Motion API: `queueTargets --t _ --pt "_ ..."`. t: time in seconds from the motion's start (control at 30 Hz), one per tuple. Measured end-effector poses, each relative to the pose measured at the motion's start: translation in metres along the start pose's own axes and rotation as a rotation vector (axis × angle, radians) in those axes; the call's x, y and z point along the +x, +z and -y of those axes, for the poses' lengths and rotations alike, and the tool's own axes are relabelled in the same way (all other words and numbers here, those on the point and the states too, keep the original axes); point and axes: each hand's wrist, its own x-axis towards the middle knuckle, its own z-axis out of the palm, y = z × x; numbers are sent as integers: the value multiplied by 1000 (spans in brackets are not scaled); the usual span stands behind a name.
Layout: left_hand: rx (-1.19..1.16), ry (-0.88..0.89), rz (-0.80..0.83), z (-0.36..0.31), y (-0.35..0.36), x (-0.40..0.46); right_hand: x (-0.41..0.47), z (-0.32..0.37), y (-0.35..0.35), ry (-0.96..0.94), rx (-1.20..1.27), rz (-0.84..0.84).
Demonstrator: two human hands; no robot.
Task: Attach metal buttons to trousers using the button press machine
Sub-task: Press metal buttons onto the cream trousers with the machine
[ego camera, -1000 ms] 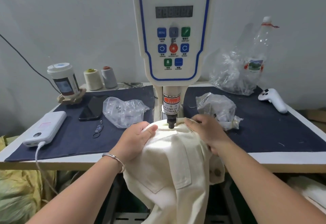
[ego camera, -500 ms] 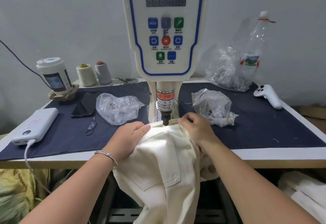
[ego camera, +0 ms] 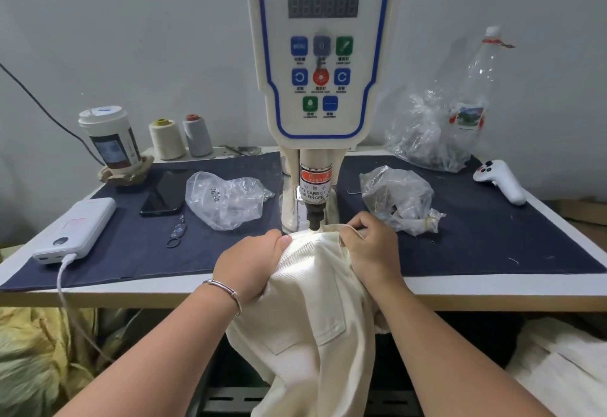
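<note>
Cream trousers (ego camera: 312, 305) hang over the table's front edge, their waistband lying under the black punch (ego camera: 314, 218) of the white servo button machine (ego camera: 323, 55). My left hand (ego camera: 253, 265) grips the cloth left of the punch, thumb on top. My right hand (ego camera: 371, 249) pinches the waistband edge just right of the punch. A bright light spot falls on the fabric between my hands. No button shows under the punch.
Two clear plastic bags (ego camera: 226, 198) (ego camera: 397, 199) lie on the navy mat (ego camera: 492, 236) either side of the machine. At left are a power bank (ego camera: 75, 229), phone (ego camera: 164, 193), cup (ego camera: 110, 140) and thread cones (ego camera: 180, 139). A white controller (ego camera: 501, 180) and bottle (ego camera: 473, 101) stand at right.
The trousers have slid towards me, so the punch now sits at the waistband edge instead of further in. Both hands kept their hold and moved slightly closer to me.
</note>
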Motion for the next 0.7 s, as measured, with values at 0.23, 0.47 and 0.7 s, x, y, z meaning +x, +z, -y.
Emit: queueTargets --t 0.23,0.47,0.7 --pt "6 -25 -18 -1 3 -3 -1 0 -2 32 -16 -36" --pt "-11 -35 -9 -2 2 -4 1 -2 -2 15 10 -30" --pt "-12 -30 3 -3 0 -5 0 -2 -2 32 19 -27"
